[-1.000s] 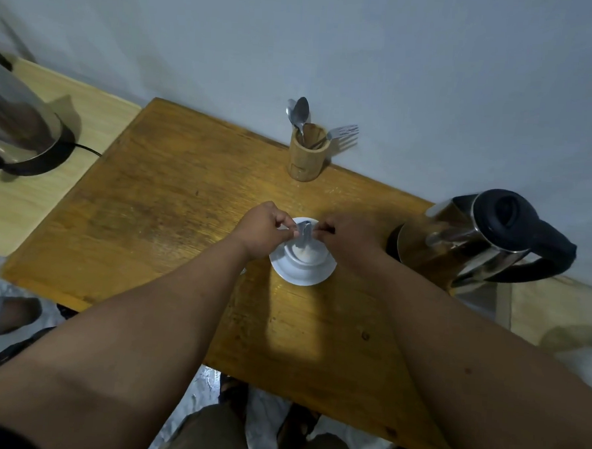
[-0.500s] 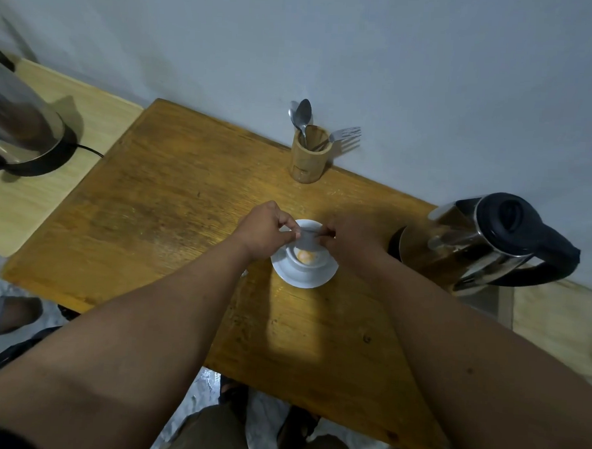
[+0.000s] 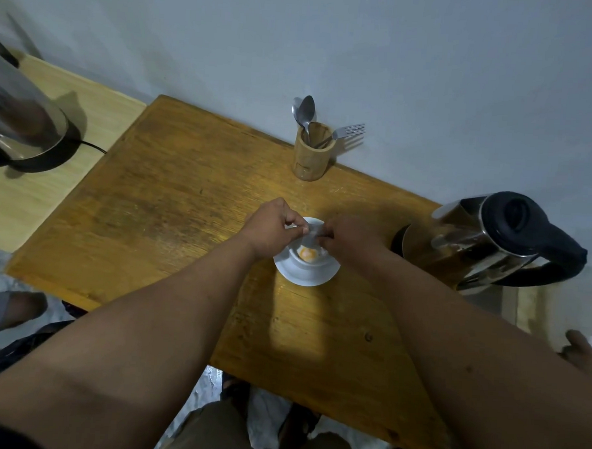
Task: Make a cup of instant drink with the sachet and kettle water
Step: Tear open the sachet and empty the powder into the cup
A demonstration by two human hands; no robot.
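Note:
A white cup (image 3: 315,259) stands on a white saucer (image 3: 305,274) in the middle of the wooden table (image 3: 193,198). Orange powder (image 3: 307,254) lies in the cup's bottom. My left hand (image 3: 274,228) and my right hand (image 3: 347,234) both pinch a small silvery sachet (image 3: 313,231) right above the cup, one at each end. A steel kettle with a black lid and handle (image 3: 492,241) stands to the right of the cup.
A wooden holder (image 3: 312,153) with spoons and a fork stands by the wall behind the cup. A second steel kettle (image 3: 15,123) sits on its base on a paler table at the left. Another person's hand (image 3: 581,349) shows at the right edge.
The sachet has tipped over the cup and orange powder now lies in the cup. Both hands have stayed above it, pinching the sachet's ends.

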